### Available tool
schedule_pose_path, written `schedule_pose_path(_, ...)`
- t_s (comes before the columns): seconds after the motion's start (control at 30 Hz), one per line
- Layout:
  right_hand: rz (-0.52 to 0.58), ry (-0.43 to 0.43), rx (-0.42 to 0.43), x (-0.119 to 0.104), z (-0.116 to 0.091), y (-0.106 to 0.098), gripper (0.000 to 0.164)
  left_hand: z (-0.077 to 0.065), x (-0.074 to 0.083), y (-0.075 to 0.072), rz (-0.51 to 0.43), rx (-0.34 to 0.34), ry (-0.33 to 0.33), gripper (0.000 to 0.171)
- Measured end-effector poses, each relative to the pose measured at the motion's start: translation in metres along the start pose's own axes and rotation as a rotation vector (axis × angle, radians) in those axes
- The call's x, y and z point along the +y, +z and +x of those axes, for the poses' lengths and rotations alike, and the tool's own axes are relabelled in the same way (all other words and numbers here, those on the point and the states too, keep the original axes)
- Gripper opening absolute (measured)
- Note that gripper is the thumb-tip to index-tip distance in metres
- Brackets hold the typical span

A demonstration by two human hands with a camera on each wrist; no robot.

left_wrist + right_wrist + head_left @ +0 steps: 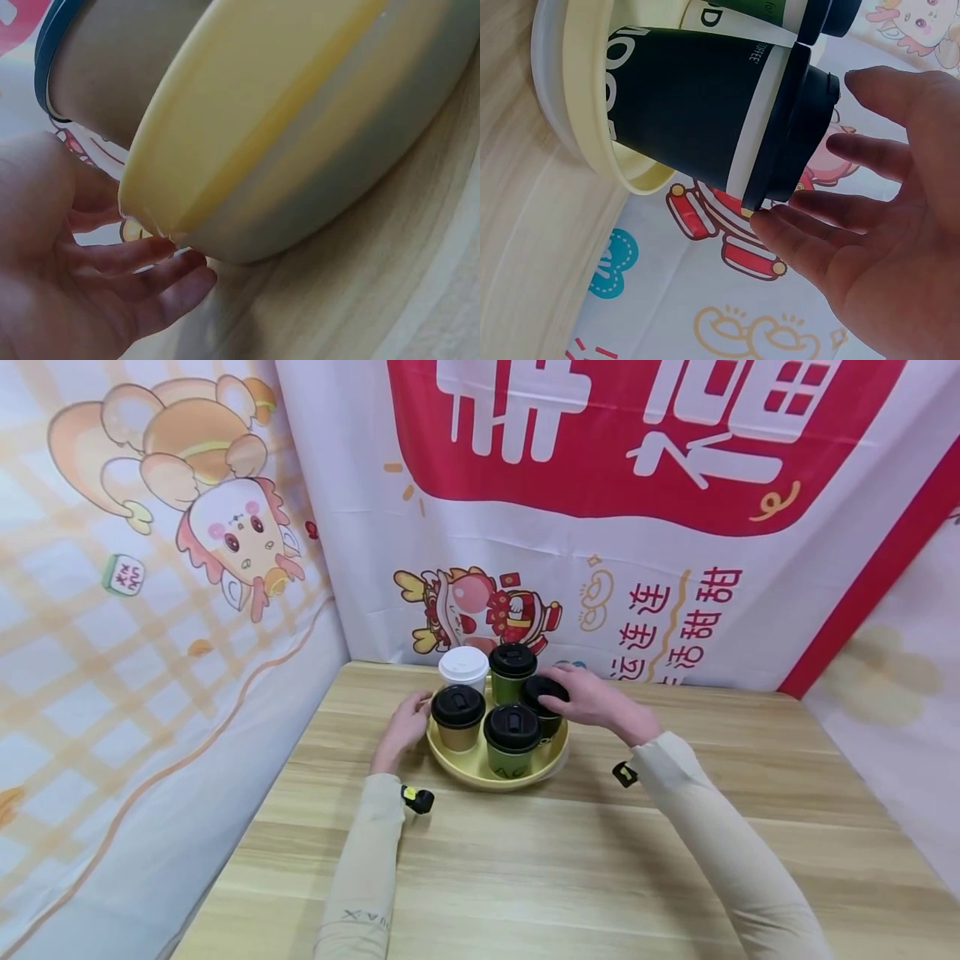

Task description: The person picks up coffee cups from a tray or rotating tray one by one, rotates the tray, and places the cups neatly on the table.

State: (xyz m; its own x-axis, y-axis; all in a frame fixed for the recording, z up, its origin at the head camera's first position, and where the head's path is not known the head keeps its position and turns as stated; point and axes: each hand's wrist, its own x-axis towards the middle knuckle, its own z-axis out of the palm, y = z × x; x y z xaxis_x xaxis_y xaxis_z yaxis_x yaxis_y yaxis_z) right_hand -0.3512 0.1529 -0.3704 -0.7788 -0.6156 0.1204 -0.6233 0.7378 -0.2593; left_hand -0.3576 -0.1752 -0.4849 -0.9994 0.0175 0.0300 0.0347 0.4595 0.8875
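A round yellow tray (pixel 471 772) holds several lidded paper coffee cups. Two green cups (pixel 510 763) and a brown cup (pixel 459 739) wear black lids, and a white cup (pixel 465 667) has a white lid. My right hand (pixel 588 696) is at the lid of the dark cup (pixel 686 105) on the tray's right side. In the right wrist view its fingers are spread around the black lid (pixel 799 135), with the thumb at the lid's far side. My left hand (pixel 408 725) is at the tray's left edge; its extended fingers (pixel 176 292) touch the rim from outside.
The tray stands on a wood-grain table (pixel 525 868) near its back edge. A printed cloth (pixel 360 527) hangs right behind, and another patterned cloth (pixel 150 635) hangs on the left. A small black device (pixel 417 799) is strapped at the left wrist.
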Motion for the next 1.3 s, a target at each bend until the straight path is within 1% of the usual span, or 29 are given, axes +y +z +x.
schedule_pose_path(0.17, -0.008, 0.021, -0.024, 0.0, 0.001, 0.0, 0.051, -0.002, -0.002, 0.001, -0.037, 0.026, 0.027, 0.039)
schedule_pose_path(0.33, -0.027, 0.063, -0.064, -0.001, 0.003, 0.003, 0.056, -0.002, -0.005, 0.0, -0.042, 0.003, 0.021, 0.04)
schedule_pose_path(0.4, -0.032, 0.062, -0.075, -0.002, 0.005, 0.006, 0.057, -0.003, -0.007, -0.003, -0.032, 0.006, 0.014, 0.04)
schedule_pose_path(0.53, -0.024, 0.032, -0.062, -0.003, 0.01, 0.012, 0.059, -0.005, -0.006, -0.009, 0.003, 0.035, 0.011, 0.04)
schedule_pose_path(0.6, -0.015, 0.031, -0.046, -0.003, 0.011, 0.014, 0.057, -0.005, -0.005, -0.01, 0.016, 0.034, 0.009, 0.041)
schedule_pose_path(0.77, 0.011, 0.057, -0.036, 0.0, 0.009, 0.014, 0.056, -0.004, -0.004, -0.007, 0.009, -0.002, 0.016, 0.041)
schedule_pose_path(1.03, 0.018, 0.049, -0.006, 0.004, 0.01, 0.015, 0.056, -0.003, -0.003, -0.004, 0.004, 0.006, 0.009, 0.041)
schedule_pose_path(1.3, 0.008, 0.078, 0.012, 0.008, 0.01, 0.013, 0.057, -0.002, -0.001, -0.003, 0.012, -0.001, 0.003, 0.041)
